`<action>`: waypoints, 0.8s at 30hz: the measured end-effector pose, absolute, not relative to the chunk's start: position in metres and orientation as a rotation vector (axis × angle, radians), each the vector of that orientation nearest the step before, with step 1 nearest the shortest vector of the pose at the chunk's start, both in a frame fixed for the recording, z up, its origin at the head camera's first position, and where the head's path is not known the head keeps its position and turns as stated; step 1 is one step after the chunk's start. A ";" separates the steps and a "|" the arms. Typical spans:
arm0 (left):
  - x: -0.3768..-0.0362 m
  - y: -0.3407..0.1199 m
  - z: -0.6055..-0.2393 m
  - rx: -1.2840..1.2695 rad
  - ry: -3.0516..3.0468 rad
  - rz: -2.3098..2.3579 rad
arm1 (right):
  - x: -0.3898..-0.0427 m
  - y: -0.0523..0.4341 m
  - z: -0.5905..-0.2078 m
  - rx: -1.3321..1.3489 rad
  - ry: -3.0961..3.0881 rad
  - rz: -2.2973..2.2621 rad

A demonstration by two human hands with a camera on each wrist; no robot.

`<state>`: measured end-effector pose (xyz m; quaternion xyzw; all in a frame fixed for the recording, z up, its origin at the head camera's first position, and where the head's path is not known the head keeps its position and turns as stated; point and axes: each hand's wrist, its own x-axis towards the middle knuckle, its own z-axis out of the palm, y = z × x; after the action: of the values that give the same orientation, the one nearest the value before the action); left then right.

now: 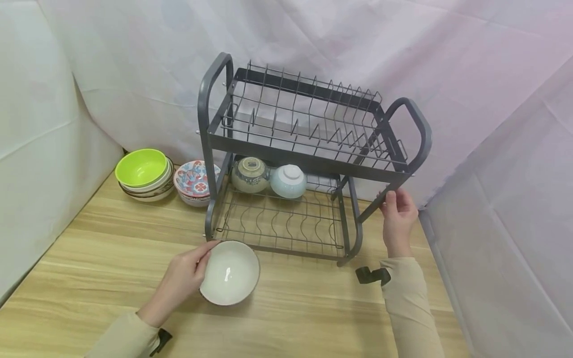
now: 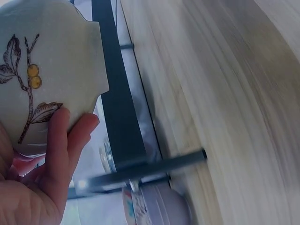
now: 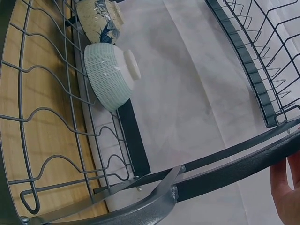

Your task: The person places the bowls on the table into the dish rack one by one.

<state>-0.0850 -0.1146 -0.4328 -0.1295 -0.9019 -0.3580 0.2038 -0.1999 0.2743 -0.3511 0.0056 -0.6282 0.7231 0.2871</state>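
Right now my left hand (image 1: pixel 179 281) has the white bowl (image 1: pixel 230 272) by its near-left rim, thumb over the lip and fingers curled against the outer wall, just in front of the lower tier of the dish rack (image 1: pixel 309 164) and, as far as I can tell, tipped up slightly off the wooden table (image 1: pixel 103 248). From the left wrist view the fingers (image 2: pixel 58 140) lie on the bowl's outside, where a painted sprig with yellow berries (image 2: pixel 32 77) shows, and its foot ring juts out toward the rack's frame. I judge it to be glazed ceramic: stiff, moderately heavy for its size, smooth enough to slide in a one-sided pinch, and likely to chip if it knocks the metal wires. A rim pinch works, but I would trust a hold with the fingers spread under the wall near the foot more. My right hand (image 1: pixel 396 219) is wrapped round the slanted brace (image 3: pixel 234 171) at the rack's right end, steadying the frame. On the lower tier two bowls already lie on their sides at the back, a speckled one (image 1: pixel 249 175) and a pale blue one (image 1: pixel 288 181). A stack topped by a green bowl (image 1: pixel 142 168) and a patterned bowl (image 1: pixel 194 180) sit left of the rack.
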 end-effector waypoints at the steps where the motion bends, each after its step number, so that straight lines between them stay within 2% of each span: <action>1: -0.086 -0.112 -0.433 -0.379 -2.521 -1.009 | -0.200 0.274 -0.351 0.017 -1.681 1.928; 18: -0.091 -0.061 -0.440 -0.565 -2.567 -1.164 | -0.198 0.271 -0.350 -0.053 -1.722 1.862; 21: -0.093 -0.056 -0.439 -0.585 -2.566 -1.167 | -0.190 0.270 -0.348 -0.092 -1.938 1.625; 24: -0.094 -0.054 -0.438 -0.592 -2.570 -1.173 | -0.174 0.264 -0.347 0.006 -2.131 1.249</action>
<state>-0.0940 -0.0536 -0.4380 -0.2034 -0.8832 -0.4030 0.1272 -0.1741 0.2636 -0.3468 0.0024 -0.8145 0.4775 0.3294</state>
